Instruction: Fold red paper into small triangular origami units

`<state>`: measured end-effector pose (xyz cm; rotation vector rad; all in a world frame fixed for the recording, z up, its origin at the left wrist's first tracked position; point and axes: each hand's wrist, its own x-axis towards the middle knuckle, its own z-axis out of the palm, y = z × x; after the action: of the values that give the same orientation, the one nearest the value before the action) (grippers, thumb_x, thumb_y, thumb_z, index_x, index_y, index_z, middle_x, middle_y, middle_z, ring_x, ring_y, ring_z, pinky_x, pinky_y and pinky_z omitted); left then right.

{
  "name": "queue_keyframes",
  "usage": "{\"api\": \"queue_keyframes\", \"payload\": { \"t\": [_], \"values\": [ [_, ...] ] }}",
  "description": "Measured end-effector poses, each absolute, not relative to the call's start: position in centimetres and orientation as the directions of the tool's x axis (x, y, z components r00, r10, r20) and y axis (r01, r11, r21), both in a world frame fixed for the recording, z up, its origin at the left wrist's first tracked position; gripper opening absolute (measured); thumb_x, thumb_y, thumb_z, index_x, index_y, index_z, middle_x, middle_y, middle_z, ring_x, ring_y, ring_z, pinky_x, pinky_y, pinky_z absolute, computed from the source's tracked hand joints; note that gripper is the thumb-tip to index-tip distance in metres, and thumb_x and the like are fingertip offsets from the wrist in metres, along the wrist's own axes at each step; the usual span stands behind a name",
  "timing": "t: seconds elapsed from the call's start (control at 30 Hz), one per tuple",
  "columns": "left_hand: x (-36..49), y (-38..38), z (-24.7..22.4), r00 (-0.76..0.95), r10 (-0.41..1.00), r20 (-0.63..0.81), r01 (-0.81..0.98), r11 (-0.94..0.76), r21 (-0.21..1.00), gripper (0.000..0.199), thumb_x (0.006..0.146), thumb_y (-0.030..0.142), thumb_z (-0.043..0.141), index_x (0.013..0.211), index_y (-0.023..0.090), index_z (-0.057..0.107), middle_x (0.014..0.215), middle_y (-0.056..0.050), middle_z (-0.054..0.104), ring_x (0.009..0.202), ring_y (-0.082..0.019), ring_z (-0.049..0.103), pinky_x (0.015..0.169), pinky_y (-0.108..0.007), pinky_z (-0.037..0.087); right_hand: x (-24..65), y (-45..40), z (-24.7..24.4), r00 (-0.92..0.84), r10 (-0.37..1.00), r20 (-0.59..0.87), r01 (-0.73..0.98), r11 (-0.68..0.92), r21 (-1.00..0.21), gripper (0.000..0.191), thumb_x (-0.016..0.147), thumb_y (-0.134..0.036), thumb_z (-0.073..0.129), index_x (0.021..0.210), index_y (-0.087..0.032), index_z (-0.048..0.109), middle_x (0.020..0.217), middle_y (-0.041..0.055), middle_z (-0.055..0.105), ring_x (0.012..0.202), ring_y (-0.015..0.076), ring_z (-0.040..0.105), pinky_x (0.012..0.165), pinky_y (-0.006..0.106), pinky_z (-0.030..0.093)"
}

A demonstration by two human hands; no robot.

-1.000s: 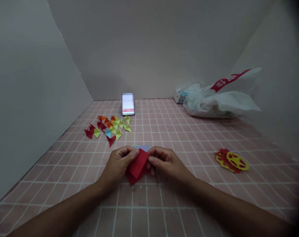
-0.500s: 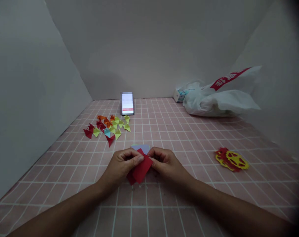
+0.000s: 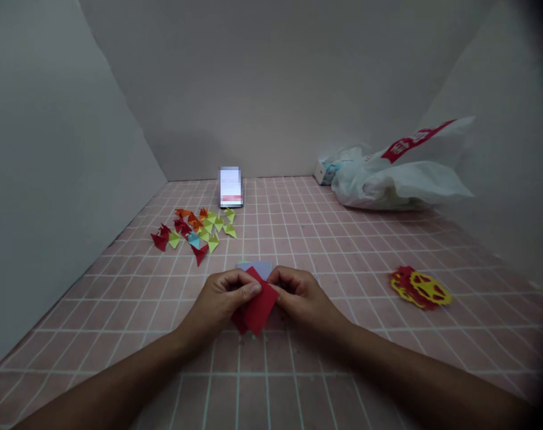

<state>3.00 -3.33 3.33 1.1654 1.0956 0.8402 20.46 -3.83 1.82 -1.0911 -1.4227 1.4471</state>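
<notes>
Between my two hands is a piece of red paper, partly folded, with a second red flap showing behind its lower left. My left hand pinches it between thumb and fingers near its upper left edge. At its right corner, the thumb and bent fingers of my right hand grip the same paper. Just beyond the hands, a small stack of pale blue and other paper lies on the tabletop, partly hidden by the red paper and my fingers.
Several folded paper figures in red, orange, yellow and blue cluster at the back left. Behind them stands a lit phone. Red and yellow cut-out shapes lie on the right. A white plastic bag and a tissue box sit back right.
The red paper has turned and shifted very slightly between my fingers. Both hands stay almost where they were, still gripping it.
</notes>
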Motion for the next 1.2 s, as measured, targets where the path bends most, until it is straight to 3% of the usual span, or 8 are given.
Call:
{"api": "queue_keyframes", "payload": {
  "t": [0.4, 0.7, 1.03, 1.2],
  "values": [
    [2.74, -3.12, 3.24, 0.316, 0.918, -0.24, 0.047, 0.238, 0.97, 0.025, 0.071, 0.036, 0.076, 0.063, 0.016, 0.062, 0.057, 0.004, 0.054, 0.051, -0.008, 0.044, 0.051, -0.02, 0.035, 20.61, -3.73, 1.35, -0.318, 0.948, 0.011, 0.056, 0.03, -0.998, 0.025, 0.086, -0.036, 0.062, 0.068, -0.019, 0.056, 0.061, -0.002, 0.051, 0.056, 0.0103, 0.04, 0.05, 0.023, 0.031],
    [2.61, -2.96, 3.88, 0.343, 0.911, -0.23, 0.087, 0.213, 0.973, 0.027, 0.07, 0.035, 0.075, 0.063, 0.014, 0.06, 0.058, 0.004, 0.054, 0.053, -0.007, 0.044, 0.052, -0.019, 0.034, 20.71, -3.99, 1.78, -0.405, 0.913, -0.036, -0.077, -0.074, -0.994, 0.027, 0.088, -0.039, 0.06, 0.07, -0.019, 0.054, 0.055, -0.0054, 0.044, 0.049, 0.0085, 0.035, 0.046, 0.022, 0.025],
    [2.35, -2.83, 3.89, 0.345, 0.909, -0.234, 0.109, 0.209, 0.972, 0.031, 0.069, 0.039, 0.076, 0.064, 0.015, 0.056, 0.06, 0.002, 0.059, 0.055, -0.009, 0.049, 0.054, -0.021, 0.038, 20.96, -3.84, 1.65, -0.44, 0.884, -0.158, -0.137, -0.24, -0.961, 0.039, 0.085, -0.053, 0.063, 0.072, -0.018, 0.054, 0.059, -0.0041, 0.052, 0.049, 0.007, 0.044, 0.046, 0.02, 0.03],
    [2.46, -2.88, 3.97, 0.339, 0.911, -0.234, 0.129, 0.201, 0.971, 0.03, 0.07, 0.039, 0.074, 0.066, 0.015, 0.055, 0.061, 0.002, 0.06, 0.055, -0.009, 0.05, 0.054, -0.022, 0.039, 21.12, -3.87, 1.7, -0.433, 0.887, -0.159, -0.146, -0.243, -0.959, 0.041, 0.089, -0.054, 0.059, 0.07, -0.019, 0.052, 0.058, -0.0039, 0.051, 0.047, 0.007, 0.042, 0.043, 0.02, 0.027]
  ]
}}
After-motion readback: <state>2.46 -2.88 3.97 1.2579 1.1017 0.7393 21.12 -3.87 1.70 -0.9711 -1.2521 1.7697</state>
